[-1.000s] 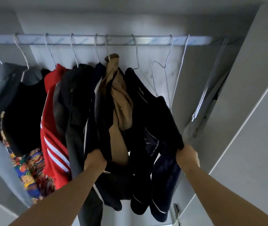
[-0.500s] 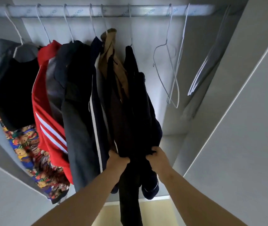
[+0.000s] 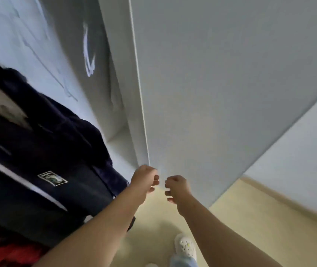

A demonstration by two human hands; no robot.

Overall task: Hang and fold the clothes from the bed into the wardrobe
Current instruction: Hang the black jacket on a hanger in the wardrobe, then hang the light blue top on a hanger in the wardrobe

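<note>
The view is tilted and blurred. Dark navy clothes (image 3: pixel 43 151) with white stripes and a small logo patch hang inside the wardrobe on the left; a red garment (image 3: pixel 3 251) shows at the bottom left. My left hand (image 3: pixel 144 179) and my right hand (image 3: pixel 177 187) are side by side in front of the wardrobe door's lower edge, fingers loosely curled, holding nothing and clear of the clothes. Blurred wire hangers (image 3: pixel 89 53) show deeper in the wardrobe.
The open white wardrobe door (image 3: pixel 221 83) fills the upper right, close to both hands. Beige floor (image 3: pixel 250 218) lies below, with my white clog (image 3: pixel 185 245) on it. A white wall (image 3: pixel 298 151) runs along the right.
Both hands have let go of the dark hanging clothes and pulled back to the right. The camera has swung down and right, off the rail and toward the door and floor.
</note>
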